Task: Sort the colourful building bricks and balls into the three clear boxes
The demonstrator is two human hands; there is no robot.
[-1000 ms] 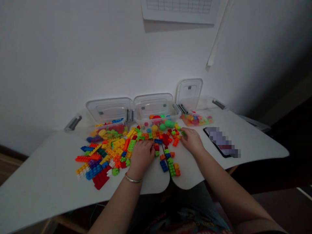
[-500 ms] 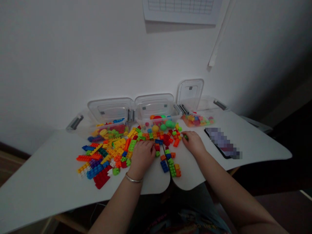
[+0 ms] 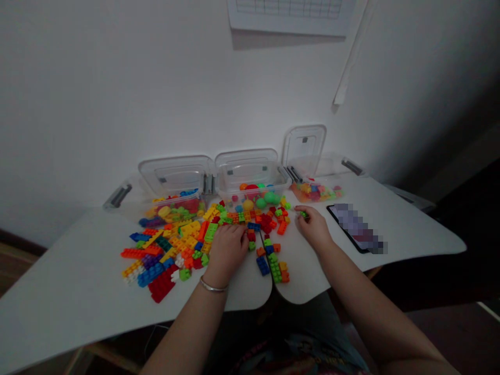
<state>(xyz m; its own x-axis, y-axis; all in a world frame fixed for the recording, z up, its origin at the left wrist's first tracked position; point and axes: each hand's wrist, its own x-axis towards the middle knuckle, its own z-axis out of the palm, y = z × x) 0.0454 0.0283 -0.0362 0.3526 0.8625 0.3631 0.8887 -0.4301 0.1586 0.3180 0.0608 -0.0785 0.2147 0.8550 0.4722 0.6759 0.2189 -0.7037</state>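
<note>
My right hand [image 3: 313, 228] is just above the tabletop, to the right of the loose bricks. Thumb and fingers pinch a small green toy brick [image 3: 303, 214]. My left hand [image 3: 229, 247] lies at the right side of the brick pile [image 3: 183, 242], its fingers curled downward with the tips hidden. Beside its thumb are a red brick [image 3: 251, 236] and a blue brick [image 3: 253, 226]. Between the hands, near the table's seam, lie a long green brick [image 3: 275, 267], a dark blue brick [image 3: 263, 266] and an orange brick [image 3: 282, 228].
Three clear plastic boxes stand along the wall: a left one [image 3: 175, 202] with bricks, a middle one [image 3: 283, 183] with balls, a right one [image 3: 318, 191] with small pieces. Their lids [image 3: 304, 148] lean upright behind. A phone [image 3: 353, 229] lies right on the white table [image 3: 414, 229].
My right hand has shifted slightly right, away from the loose bricks, with the green brick now showing more between its fingers. My left hand has stayed nearly in place.
</note>
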